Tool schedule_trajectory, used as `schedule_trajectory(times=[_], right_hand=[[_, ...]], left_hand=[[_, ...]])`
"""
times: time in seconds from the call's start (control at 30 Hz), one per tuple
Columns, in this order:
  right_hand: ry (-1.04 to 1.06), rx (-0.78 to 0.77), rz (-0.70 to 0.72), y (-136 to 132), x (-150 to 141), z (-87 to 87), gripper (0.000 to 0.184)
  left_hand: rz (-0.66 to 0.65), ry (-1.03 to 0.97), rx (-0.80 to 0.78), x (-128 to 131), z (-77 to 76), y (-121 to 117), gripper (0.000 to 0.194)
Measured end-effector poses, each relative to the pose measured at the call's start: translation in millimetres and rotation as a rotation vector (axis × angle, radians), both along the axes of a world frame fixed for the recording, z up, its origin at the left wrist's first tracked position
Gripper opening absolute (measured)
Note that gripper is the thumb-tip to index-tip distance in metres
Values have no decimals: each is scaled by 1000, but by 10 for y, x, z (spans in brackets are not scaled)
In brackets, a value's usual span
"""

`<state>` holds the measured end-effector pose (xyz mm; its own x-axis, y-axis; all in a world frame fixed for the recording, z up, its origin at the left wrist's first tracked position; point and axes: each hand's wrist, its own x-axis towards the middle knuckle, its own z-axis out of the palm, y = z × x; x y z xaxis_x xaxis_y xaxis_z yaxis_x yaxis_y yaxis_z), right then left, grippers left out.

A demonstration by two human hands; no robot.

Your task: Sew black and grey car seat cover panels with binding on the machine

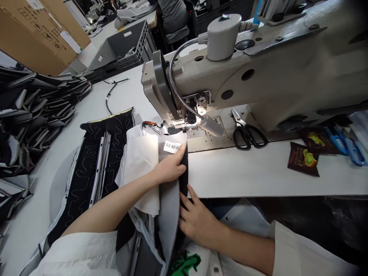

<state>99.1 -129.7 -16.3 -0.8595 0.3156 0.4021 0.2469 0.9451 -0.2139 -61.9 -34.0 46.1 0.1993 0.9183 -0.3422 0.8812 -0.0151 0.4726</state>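
Note:
My left hand (170,167) lies on a grey fabric panel (168,191), its index finger stretched beside a white barcode label (171,147) and its thumb apart. The other fingers of that hand are hidden. My right hand (199,222) rests with spread fingers along the panel's dark edge (184,180), near the table's front. Over the panel lies a folded white cloth (142,161). The panel's far end reaches the lit needle area of a sewing machine (191,117). A black quilted piece (86,165) with pale wavy stitching extends to the left.
Black-handled scissors (244,132) lie on the machine bed. Dark packets (304,159) and a blue-handled tool (355,151) are at right. Stacked dark pieces (37,122) fill the left. Behind are a grey crate (126,50), a cardboard box (43,34) and a seated person (174,17).

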Motion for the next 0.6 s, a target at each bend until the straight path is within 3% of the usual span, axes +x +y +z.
schedule_trajectory(times=[0.33,0.43,0.6], right_hand=[[-17,7,5,482,13,75,13],[-53,5,11,585,43,95,16],[-35,33,-28,514,41,40,18]], left_hand=[[22,126,89,100,-35,451,73],[21,189,112,130,-17,400,72],[-30,314,-21,181,61,106,83]])
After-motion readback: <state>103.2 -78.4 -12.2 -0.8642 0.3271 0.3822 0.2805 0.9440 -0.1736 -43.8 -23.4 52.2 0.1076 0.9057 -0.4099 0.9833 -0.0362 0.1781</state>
